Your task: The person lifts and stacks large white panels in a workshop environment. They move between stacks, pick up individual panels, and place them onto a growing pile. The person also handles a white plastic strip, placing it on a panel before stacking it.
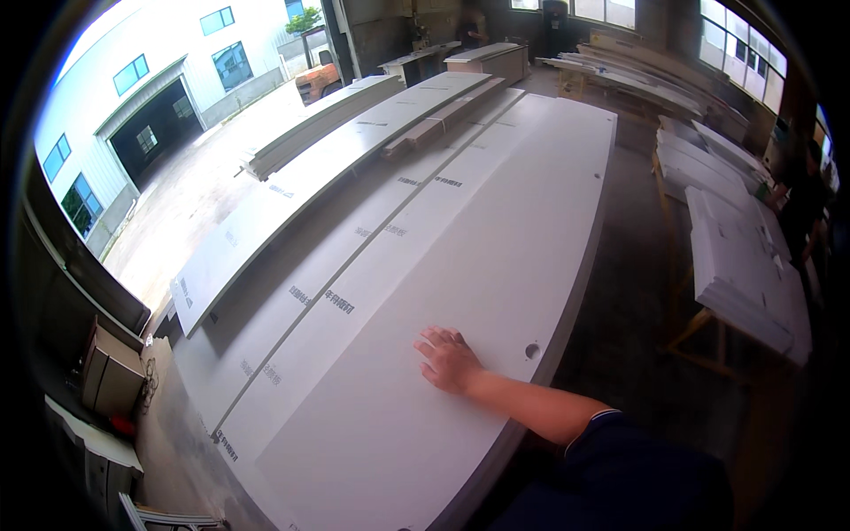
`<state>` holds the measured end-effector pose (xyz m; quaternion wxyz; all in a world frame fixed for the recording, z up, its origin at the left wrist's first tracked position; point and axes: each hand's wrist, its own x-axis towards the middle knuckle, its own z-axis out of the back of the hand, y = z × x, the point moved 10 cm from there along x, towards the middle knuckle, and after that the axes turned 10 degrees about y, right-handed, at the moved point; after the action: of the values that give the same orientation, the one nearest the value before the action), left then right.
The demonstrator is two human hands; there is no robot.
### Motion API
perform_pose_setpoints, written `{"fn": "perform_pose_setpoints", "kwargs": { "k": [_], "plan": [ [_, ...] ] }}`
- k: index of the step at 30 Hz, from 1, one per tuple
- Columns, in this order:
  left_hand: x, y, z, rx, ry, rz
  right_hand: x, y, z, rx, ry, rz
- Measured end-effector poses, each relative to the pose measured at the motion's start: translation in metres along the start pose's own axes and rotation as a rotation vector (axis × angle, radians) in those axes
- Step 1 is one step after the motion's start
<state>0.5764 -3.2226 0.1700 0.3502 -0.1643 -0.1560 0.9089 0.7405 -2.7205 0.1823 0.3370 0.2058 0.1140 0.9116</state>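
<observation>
My right hand [449, 361] lies palm down on a long white panel [478, 265], its fingers spread and nothing held in them. The forearm reaches in from the lower right, out of a dark sleeve. Beside the wrist, near the panel's right edge, is a round hole [532, 351]; more holes follow along that edge farther off. Left of this panel lie printed white boards [354, 257], with a dark narrow seam running lengthwise between them. My left hand is out of view.
Another long white board [266, 208] lies raised along the left side, with a narrow strip [443, 115] beside it. Stacked panels [744, 265] rest on yellow trestles at the right, near another person [801, 199]. A cardboard box [113, 372] stands at the lower left.
</observation>
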Motion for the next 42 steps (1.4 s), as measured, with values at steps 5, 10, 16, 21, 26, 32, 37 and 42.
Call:
{"fn": "perform_pose_setpoints", "kwargs": {
  "k": [5, 10, 16, 21, 26, 32, 37, 42],
  "plan": [
    [0.049, -0.049, 0.034, 0.101, -0.114, -0.02, -0.143, -0.102, 0.08, -0.085, 0.074, -0.358],
    [0.099, -0.168, 0.019, 0.146, 0.035, -0.259, -0.238, -0.11, 0.102, -0.196, -0.036, -0.426],
    [0.089, -0.247, -0.059, 0.468, 0.38, -0.44, -0.348, -0.118, -0.017, -0.324, -0.107, -0.178],
    [0.079, -0.252, -0.062, 0.427, 0.275, -0.532, -0.489, -0.187, -0.101, -0.156, 0.324, -0.61],
    [0.07, -0.227, -0.074, 0.572, 0.239, -0.512, -0.704, -0.199, -0.084, 0.464, 0.014, -1.601],
    [0.067, -0.214, -0.066, 0.439, 0.144, -0.541, -0.779, -0.117, -0.103, 0.494, 0.288, -1.491],
    [0.061, -0.211, -0.066, 0.446, 0.191, -0.501, -0.781, -0.079, -0.113, 0.563, 0.251, -1.434],
    [0.056, -0.209, -0.072, 0.466, 0.187, -0.514, -0.767, -0.066, -0.11, 0.784, 0.107, -1.384]
  ]
}}
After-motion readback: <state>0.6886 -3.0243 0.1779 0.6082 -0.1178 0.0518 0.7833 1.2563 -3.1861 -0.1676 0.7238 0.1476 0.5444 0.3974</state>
